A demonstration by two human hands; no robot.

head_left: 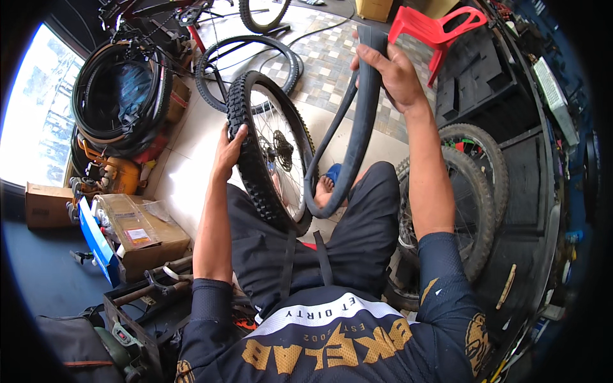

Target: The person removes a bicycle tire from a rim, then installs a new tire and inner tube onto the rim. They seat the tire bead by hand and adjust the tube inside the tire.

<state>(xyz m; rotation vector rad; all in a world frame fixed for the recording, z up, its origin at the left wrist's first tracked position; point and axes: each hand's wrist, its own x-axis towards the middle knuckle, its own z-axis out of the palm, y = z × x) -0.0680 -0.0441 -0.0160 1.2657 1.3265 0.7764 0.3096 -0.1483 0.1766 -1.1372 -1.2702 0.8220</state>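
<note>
A bicycle wheel (pixel 254 169) with a knobby black tyre stands upright between my knees, leaning slightly. Its spokes and brake disc (pixel 283 150) show on the right side. My left hand (pixel 230 152) grips the tyre from the left, thumb over the tread. Raised at the upper right, my right hand (pixel 394 73) is closed on a black inner tube (pixel 364 131), with the thumb across its flattened top. The tube hangs down in a long loop, and its lower end is close beside the wheel's right side. Whether tube and wheel touch, I cannot tell.
Another wheel (pixel 203 76) lies beyond, near a bicycle. Stacked tyres (pixel 86 102) and a cardboard box (pixel 143 236) stand at the left. On the right are muddy wheels (pixel 482 236) against a dark cabinet, with a red plastic chair (pixel 434 30) behind.
</note>
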